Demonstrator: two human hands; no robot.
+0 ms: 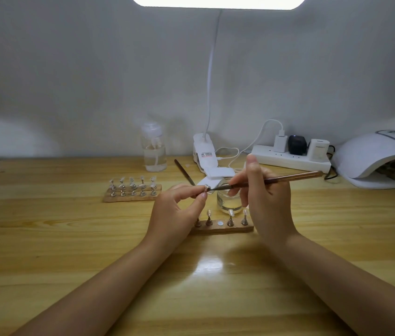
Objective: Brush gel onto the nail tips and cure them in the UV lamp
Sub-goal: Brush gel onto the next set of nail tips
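Observation:
My left hand (pixel 179 209) pinches a small nail tip on its stand (pixel 207 189) between thumb and fingers, held above the table. My right hand (pixel 262 197) grips a brown brush (pixel 288 178) like a pen, and its dark tip touches the nail tip. Just below, a wooden holder (pixel 223 229) carries several nail tips on metal stands and has one bare magnet spot. A second wooden holder (pixel 132 194) at the left is full of nail tips. The white UV lamp (pixel 380 157) stands at the far right.
A small glass jar (pixel 229 202) of clear liquid sits behind the near holder. Farther back are a pump bottle (pixel 154 147), a second brush (pixel 184 172), white pads (pixel 218 172), a clip lamp base (pixel 205 151) and a power strip (pixel 291 157) with plugs.

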